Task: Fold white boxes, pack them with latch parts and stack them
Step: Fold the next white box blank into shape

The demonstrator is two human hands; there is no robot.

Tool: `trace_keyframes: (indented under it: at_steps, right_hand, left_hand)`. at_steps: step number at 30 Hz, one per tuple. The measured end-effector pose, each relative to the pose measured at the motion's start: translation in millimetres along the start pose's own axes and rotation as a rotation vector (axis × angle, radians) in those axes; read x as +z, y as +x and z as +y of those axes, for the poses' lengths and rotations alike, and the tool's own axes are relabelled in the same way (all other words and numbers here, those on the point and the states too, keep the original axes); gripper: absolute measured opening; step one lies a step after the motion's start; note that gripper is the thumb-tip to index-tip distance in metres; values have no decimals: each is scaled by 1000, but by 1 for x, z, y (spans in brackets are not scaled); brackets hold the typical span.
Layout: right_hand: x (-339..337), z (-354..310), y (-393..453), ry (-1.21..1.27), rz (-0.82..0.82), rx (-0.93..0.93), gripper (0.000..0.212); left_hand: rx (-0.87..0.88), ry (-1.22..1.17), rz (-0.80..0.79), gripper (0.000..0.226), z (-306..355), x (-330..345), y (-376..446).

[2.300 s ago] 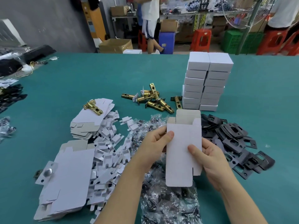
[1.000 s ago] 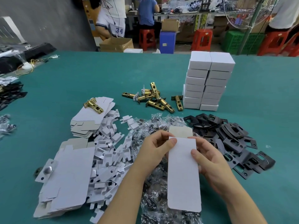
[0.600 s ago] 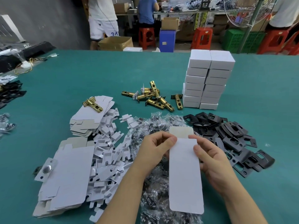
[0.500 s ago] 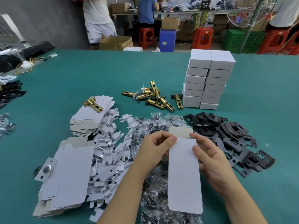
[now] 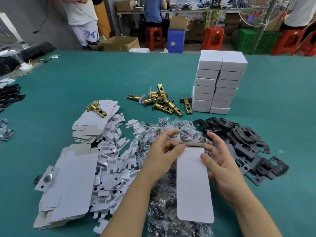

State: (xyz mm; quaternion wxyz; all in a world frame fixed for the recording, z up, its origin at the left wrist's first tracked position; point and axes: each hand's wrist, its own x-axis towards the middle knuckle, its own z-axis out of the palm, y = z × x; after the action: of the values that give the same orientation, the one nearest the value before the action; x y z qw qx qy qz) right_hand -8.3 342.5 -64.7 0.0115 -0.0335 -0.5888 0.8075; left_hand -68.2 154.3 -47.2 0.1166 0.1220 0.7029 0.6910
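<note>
I hold a white box (image 5: 194,187) upright over the table, its long white face toward me. My left hand (image 5: 162,154) grips its top left corner, thumb on the front. My right hand (image 5: 220,165) holds the right edge with its thumb on the front, the other fingers spread behind. The top flap is folded back and shows as a brown edge between my hands. Brass latches (image 5: 160,101) lie in a heap beyond. Two stacks of closed white boxes (image 5: 220,82) stand at the back right.
Flat box blanks (image 5: 68,183) and white card inserts (image 5: 116,168) lie at the left. Clear bags of screws (image 5: 164,132) lie under my hands. Black plates (image 5: 246,146) lie at the right. People and stools stand beyond the green table (image 5: 85,79).
The box's top flap, upright before, has folded back and down. My right fingers have spread open behind the box. The box sits slightly lower in view.
</note>
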Motion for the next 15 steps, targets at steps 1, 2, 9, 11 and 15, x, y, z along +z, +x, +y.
trace_keyframes:
  at_steps: [1,2,9,11,15]
  right_hand:
    - [0,0,-1,-15,-1,1,53]
    - [-1,0,-1,-29,-1,2,46]
    - [4,-3,-2,-74,28,-13,31]
    - [5,-2,-2,-72,-14,4,38]
    - [7,-2,-3,-64,-86,57,46]
  left_hand:
    - [12,26,-2,23,1,0,0]
    - [18,51,-4,16,1,-1,0]
    - [-7,26,33,13,0,1,0]
    - [-14,-7,88,12,-2,1,1]
    - [-25,-5,123,12,-2,-1,3]
